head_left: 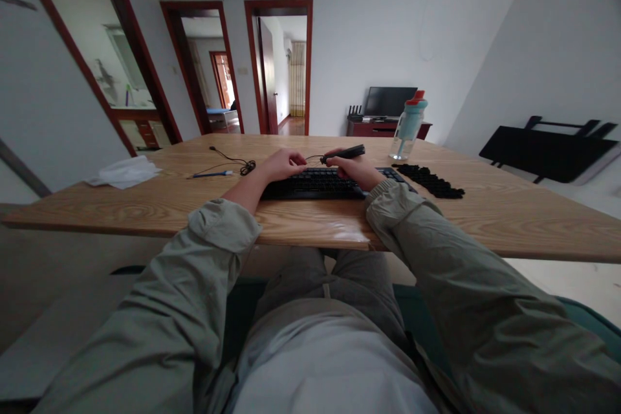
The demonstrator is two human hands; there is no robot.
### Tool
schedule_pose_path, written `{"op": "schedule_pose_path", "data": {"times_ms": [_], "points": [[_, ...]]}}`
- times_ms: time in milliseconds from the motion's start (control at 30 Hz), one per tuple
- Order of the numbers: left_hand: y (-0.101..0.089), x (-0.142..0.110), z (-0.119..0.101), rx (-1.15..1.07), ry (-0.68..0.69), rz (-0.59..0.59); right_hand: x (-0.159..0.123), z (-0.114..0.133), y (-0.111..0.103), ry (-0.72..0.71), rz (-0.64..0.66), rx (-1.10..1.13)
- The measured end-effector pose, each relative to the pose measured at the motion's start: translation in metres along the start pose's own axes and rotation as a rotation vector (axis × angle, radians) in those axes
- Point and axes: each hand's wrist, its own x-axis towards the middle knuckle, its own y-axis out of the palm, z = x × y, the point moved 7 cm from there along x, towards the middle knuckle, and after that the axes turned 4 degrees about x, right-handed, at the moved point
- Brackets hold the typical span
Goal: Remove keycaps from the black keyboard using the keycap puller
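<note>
A black keyboard (pixel 315 183) lies on the wooden table (pixel 509 213) in front of me. My right hand (pixel 353 170) rests at the keyboard's right part, fingers closed round a slim black tool (pixel 343 154) that points left. My left hand (pixel 284 163) lies curled on the keyboard's left part, fingertips pinched near a thin black cable (pixel 239 162) that runs off to the left. What the left fingers hold is too small to make out.
A row of loose black keycaps (pixel 431 181) lies right of the keyboard. A clear bottle with a teal lid (pixel 408 129) stands behind them. A blue pen (pixel 211 174) and white tissue (pixel 125 172) lie at the left. Doorways and a TV stand are beyond.
</note>
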Motion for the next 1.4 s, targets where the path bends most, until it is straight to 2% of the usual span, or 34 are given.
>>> {"op": "schedule_pose_path", "data": {"times_ms": [333, 600, 867, 1233, 1400], "points": [[0.001, 0.001, -0.003, -0.002, 0.036, -0.005, 0.000, -0.003, 0.002, 0.002, -0.003, -0.011], [0.003, -0.002, -0.010, 0.031, 0.077, 0.048, -0.004, 0.003, 0.003, 0.055, -0.031, -0.060], [-0.001, -0.001, -0.005, 0.041, 0.053, 0.001, -0.004, -0.004, 0.007, 0.078, 0.023, 0.013], [0.006, 0.001, -0.006, 0.000, 0.105, 0.058, -0.002, -0.004, 0.002, 0.047, -0.022, -0.034], [0.002, 0.000, -0.003, 0.015, 0.059, 0.011, -0.001, -0.012, 0.006, 0.082, 0.042, 0.044]]}}
